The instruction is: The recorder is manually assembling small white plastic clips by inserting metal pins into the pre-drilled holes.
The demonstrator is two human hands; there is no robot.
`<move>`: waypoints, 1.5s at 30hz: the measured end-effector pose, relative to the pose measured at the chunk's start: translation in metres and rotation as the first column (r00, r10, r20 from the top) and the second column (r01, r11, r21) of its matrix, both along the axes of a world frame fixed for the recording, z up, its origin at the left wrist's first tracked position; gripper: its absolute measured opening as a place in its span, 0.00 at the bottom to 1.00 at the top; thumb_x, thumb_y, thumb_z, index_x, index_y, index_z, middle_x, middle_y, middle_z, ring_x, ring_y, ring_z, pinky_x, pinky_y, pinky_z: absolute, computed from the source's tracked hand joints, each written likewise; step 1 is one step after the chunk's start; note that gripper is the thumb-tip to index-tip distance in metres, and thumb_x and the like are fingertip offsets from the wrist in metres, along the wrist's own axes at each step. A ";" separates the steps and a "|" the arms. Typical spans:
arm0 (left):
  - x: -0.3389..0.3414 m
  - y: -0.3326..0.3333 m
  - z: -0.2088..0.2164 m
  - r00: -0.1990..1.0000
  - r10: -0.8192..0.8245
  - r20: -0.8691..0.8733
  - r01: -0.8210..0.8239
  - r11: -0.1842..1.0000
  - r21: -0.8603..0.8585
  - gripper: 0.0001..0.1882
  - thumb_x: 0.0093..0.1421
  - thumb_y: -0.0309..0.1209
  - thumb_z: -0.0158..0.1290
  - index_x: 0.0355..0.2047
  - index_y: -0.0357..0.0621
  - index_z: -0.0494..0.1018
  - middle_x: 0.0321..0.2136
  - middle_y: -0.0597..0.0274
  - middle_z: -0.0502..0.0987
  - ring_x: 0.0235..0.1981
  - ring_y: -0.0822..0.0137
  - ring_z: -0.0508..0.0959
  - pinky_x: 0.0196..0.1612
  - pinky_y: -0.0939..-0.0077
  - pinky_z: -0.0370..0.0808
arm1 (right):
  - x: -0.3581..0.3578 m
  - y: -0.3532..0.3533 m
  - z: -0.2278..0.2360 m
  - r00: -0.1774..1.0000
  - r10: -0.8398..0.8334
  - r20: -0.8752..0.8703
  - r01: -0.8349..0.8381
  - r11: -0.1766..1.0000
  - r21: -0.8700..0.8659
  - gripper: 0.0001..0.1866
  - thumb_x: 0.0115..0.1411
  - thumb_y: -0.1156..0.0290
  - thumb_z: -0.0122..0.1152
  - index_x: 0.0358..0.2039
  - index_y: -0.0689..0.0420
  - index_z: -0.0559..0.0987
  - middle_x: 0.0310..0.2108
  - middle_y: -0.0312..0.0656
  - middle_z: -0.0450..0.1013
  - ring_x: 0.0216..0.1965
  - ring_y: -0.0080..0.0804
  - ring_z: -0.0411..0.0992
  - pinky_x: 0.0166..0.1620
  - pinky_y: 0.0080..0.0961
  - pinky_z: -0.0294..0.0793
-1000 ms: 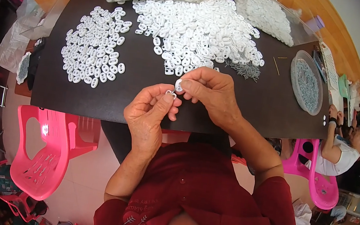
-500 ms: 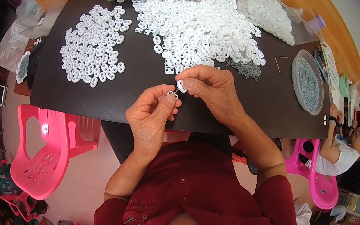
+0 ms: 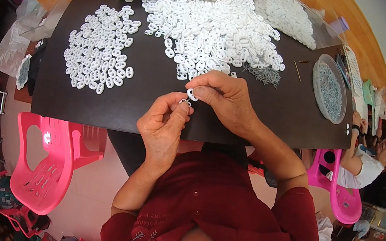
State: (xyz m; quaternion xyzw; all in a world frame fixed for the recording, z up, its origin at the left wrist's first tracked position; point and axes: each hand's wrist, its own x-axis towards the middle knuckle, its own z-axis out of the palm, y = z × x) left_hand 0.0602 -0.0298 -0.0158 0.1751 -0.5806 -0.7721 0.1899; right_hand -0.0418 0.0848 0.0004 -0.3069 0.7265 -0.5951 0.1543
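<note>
Pinching a small white piece (image 3: 185,103) in the left hand (image 3: 160,126), between thumb and fingers, with a lot of it hidden by the thumb. Holding a white oval piece (image 3: 191,94) in the right hand (image 3: 230,99), snug between thumb and first finger. Holding both very close together, over the near side of the dark table (image 3: 121,108). Can see a thin grey bit (image 3: 188,99) in the little space between, too tiny to make out well. Past the hands, can see a big heap of white pieces (image 3: 209,30), and off to the left, a smaller bunch of white ovals (image 3: 99,49) with holes, spread out with many touching. Look to the right of the heap for a little pile of grey pins (image 3: 263,74), then two thin gold sticks (image 3: 298,72). Farther right, can see a clear round dish (image 3: 314,73) with more grey pins inside. At the far side, can see two clear boxes (image 3: 328,39) with lots of white bits inside. Down on the left, can see a pink chair (image 3: 43,181), and on the right, a pink-purple chair (image 3: 348,205) near a person in a white top (image 3: 364,170).
</note>
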 end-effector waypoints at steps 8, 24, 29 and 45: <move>-0.002 0.000 -0.005 0.999 0.010 -0.046 -0.012 0.999 -0.030 0.11 0.59 0.24 0.53 0.41 0.32 0.72 0.25 0.63 0.76 0.23 0.79 0.72 0.25 0.89 0.68 | -0.003 0.000 0.010 0.993 0.017 0.120 -0.028 0.996 0.087 0.05 0.56 0.78 0.58 0.33 0.63 0.78 0.28 0.33 0.74 0.31 0.15 0.69 0.35 0.14 0.69; -0.010 0.008 -0.003 0.997 -0.046 -0.060 0.048 0.998 0.037 0.15 0.60 0.23 0.51 0.47 0.32 0.69 0.25 0.65 0.74 0.25 0.79 0.72 0.27 0.88 0.69 | 0.003 0.007 -0.001 0.986 -0.035 -0.162 0.046 0.997 0.068 0.04 0.56 0.78 0.55 0.32 0.62 0.77 0.27 0.36 0.73 0.30 0.20 0.70 0.35 0.18 0.69; -0.013 0.009 -0.002 0.995 -0.074 -0.064 0.076 0.997 0.028 0.15 0.60 0.22 0.50 0.48 0.33 0.70 0.24 0.68 0.73 0.25 0.80 0.72 0.27 0.89 0.69 | 0.003 0.009 0.011 0.984 -0.072 0.165 0.067 0.997 0.038 0.03 0.56 0.77 0.56 0.31 0.61 0.77 0.27 0.35 0.73 0.30 0.18 0.69 0.34 0.17 0.70; -0.015 0.011 -0.003 0.993 -0.114 -0.012 0.115 0.993 0.032 0.13 0.58 0.22 0.52 0.44 0.30 0.72 0.24 0.60 0.76 0.23 0.76 0.74 0.24 0.87 0.70 | -0.005 0.019 0.002 0.999 -0.018 0.042 0.014 0.996 0.093 0.03 0.55 0.78 0.57 0.31 0.62 0.76 0.26 0.33 0.72 0.30 0.15 0.68 0.35 0.15 0.68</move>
